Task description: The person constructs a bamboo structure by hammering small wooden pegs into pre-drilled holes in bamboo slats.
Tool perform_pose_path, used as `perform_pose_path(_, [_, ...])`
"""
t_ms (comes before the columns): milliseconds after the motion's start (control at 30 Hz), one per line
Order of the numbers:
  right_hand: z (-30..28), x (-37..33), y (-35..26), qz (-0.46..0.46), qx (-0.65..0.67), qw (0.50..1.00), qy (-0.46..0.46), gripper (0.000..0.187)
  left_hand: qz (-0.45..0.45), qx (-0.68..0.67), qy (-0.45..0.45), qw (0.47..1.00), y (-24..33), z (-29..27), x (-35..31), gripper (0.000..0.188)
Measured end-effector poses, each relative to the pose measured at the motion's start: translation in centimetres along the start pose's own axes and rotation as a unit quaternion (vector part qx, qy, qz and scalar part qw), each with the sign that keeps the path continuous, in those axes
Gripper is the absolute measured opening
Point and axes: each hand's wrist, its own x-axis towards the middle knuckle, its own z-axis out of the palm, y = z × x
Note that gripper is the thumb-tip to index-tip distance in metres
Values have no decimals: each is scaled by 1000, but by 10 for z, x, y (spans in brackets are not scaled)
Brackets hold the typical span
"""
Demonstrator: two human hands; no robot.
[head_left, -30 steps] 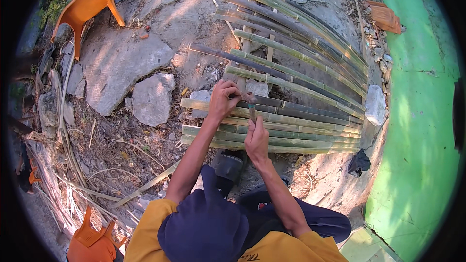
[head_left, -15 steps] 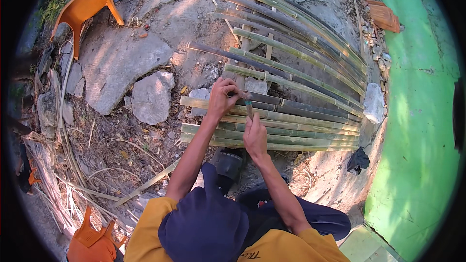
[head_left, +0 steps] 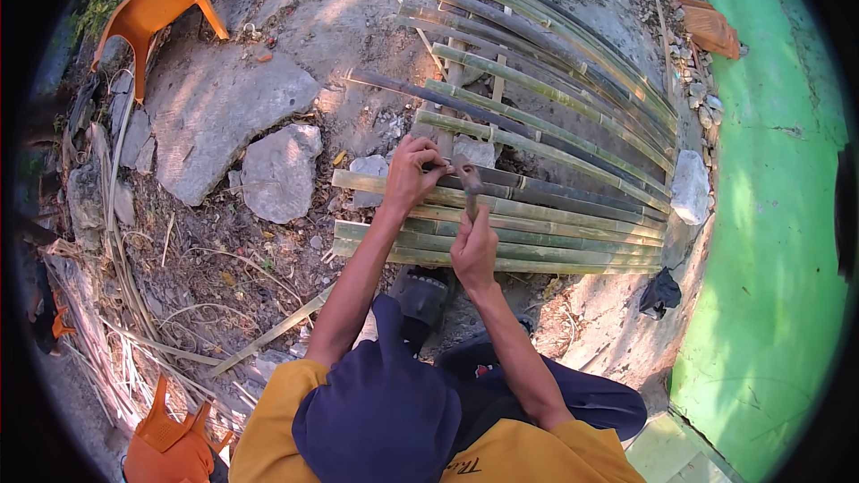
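Observation:
Split bamboo slats (head_left: 537, 207) lie side by side in front of me, fanning out across a crosswise pole (head_left: 455, 72) beneath them. My right hand (head_left: 474, 246) grips the handle of a hammer (head_left: 469, 181), whose head hovers close by the fingers of my other hand. Over a dark slat, my left hand (head_left: 417, 172) rests with thumb and fingers pinched together. Whatever sits in that pinch, perhaps something thin, is too small to make out.
An orange plastic chair (head_left: 159, 13) stands at the far left, with another orange chair (head_left: 174, 447) at the lower left. Broken concrete slabs (head_left: 282, 173) cover the ground on the left. A white stone block (head_left: 689, 188) sits at the slats' right ends, beside a green surface (head_left: 761, 215).
The hammer has swung in my right hand, and its head now sits slightly further right and tilted differently. My left hand has shifted up a little and stays pinched at the same slat.

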Motion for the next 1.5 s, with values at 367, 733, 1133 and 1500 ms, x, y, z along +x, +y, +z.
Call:
perform_pose_path(367, [8, 8, 2, 43, -42, 997, -52, 16, 21, 9, -2, 1000, -8, -3, 0, 18])
perform_pose_path(733, [1, 7, -2, -1, 52, 998, 19, 17, 9, -3, 3, 1000, -3, -4, -3, 20])
perform_pose_path(1133, [4, 1, 7, 10, 11, 1000, 10, 17, -4, 2, -4, 1000, -1, 4, 1, 20])
perform_pose_path(1500, [6, 7, 10, 18, -39, 999, -33, 16, -16, 1, -15, 1000, -7, 0, -3, 16])
